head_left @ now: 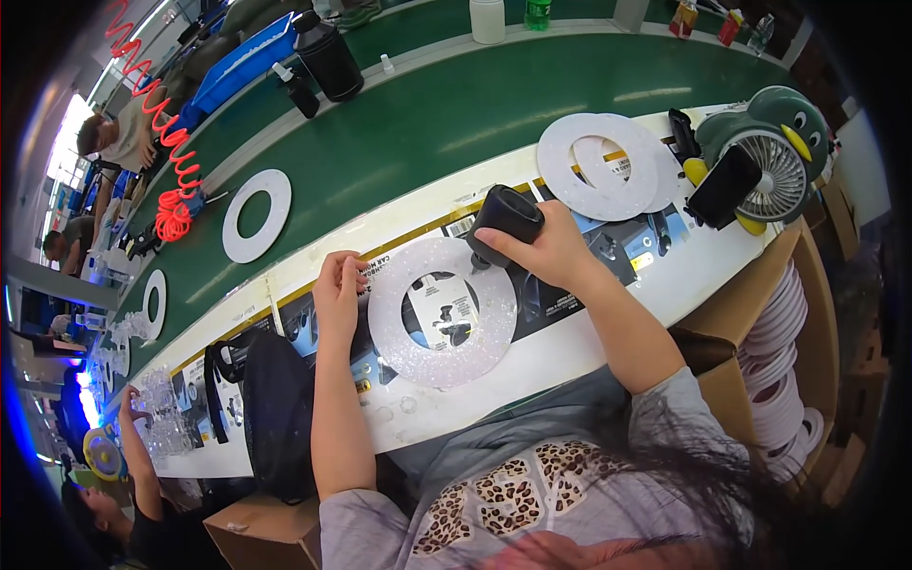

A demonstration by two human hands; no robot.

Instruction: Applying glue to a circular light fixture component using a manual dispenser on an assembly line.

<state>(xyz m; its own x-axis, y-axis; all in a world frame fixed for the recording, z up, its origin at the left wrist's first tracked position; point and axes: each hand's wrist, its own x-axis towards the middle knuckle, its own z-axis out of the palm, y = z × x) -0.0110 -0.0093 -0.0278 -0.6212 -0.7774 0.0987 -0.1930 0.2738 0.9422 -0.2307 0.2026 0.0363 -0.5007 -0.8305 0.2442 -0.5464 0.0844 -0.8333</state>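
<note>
My right hand (556, 247) is wrapped round a black bottle (508, 220). The bottle is tipped over, with its narrow end down at the upper right part of a white speckled ring (404, 347). That flat ring lies before me on the white work surface, over printed packaging sheets. Beside the ring's upper left edge is my left hand (340, 282), its fingers curled in with nothing visible in them. Whether its fingertips touch the ring, I cannot tell. Two overlapping white rings (565, 176) lie to the right, beyond my right hand.
Beyond the work surface runs a green conveyor belt (427, 133) carrying another ring (276, 204). A fan (774, 180) and phone (727, 185) stand at right, above a cardboard box (727, 304) of rings. A black bag (275, 408) is left; co-workers sit further left.
</note>
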